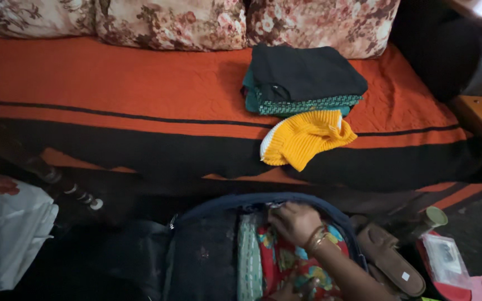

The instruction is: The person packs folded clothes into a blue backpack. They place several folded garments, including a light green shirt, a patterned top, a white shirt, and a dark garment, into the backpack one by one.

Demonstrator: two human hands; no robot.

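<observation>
An open dark blue backpack (207, 256) lies on the floor in front of me. Packed upright inside are a pale green folded cloth (247, 251) and a red floral garment (285, 262). My right hand (294, 223), with bangles on the wrist, reaches into the bag from the lower right. Its fingers curl over the top edge of the packed clothes. A small part of what seems to be my left hand (287, 291) shows at the bottom edge on the floral garment. On the bed beyond lie a yellow knitted sweater (305, 139) and a stack of dark folded clothes (302, 78).
The bed has an orange and black cover (140, 83) with floral pillows (174, 22) along the back. A brown sandal (389, 259), a small green cup (433, 217) and a clear packet (444, 259) sit right of the bag. A white floral bag (6, 234) lies at the left.
</observation>
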